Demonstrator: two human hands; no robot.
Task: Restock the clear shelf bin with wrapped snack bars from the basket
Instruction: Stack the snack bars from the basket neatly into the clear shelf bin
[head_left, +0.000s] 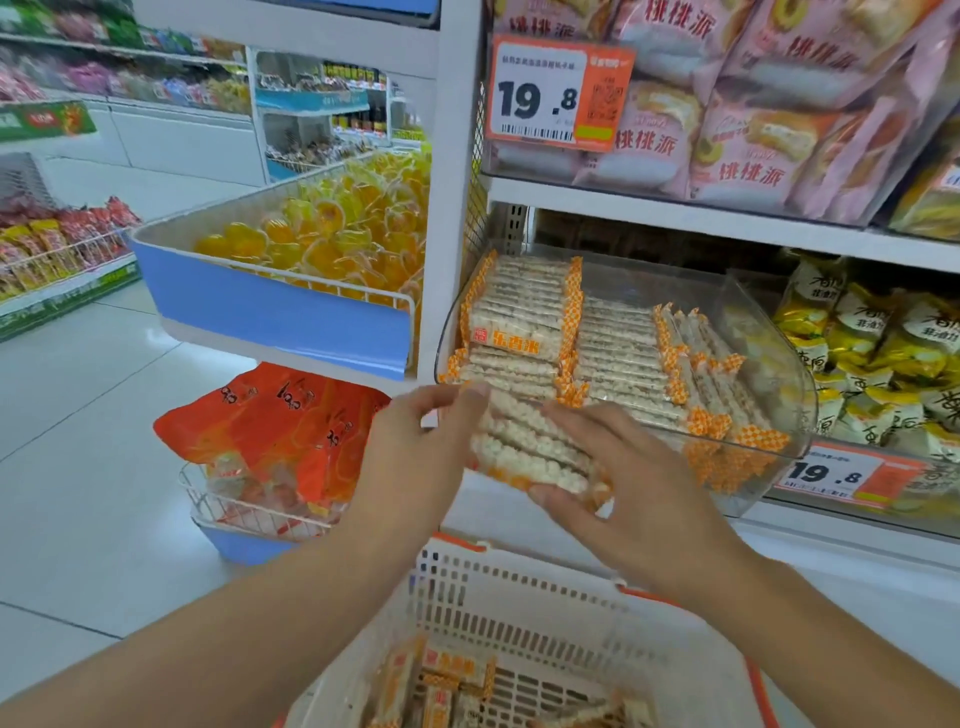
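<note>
A stack of wrapped white snack bars (524, 441) with orange checked ends is held between both hands at the front left lip of the clear shelf bin (779, 374). My left hand (415, 447) holds the stack's left end, thumb on top. My right hand (623, 478) grips its right end, fingers over the top and thumb underneath. More of the same bars (524, 317) lie stacked in rows inside the bin. Below, the white plastic basket (545, 603) with orange trim holds several more bars (441, 691).
A price tag reading 19.8 (826, 475) hangs under the bin. Pink cake packs (753, 119) fill the shelf above, yellow-green packs (878, 364) sit to the right. A blue bin of yellow jelly cups (291, 270) and a wire rack of orange bags (275, 431) stand left.
</note>
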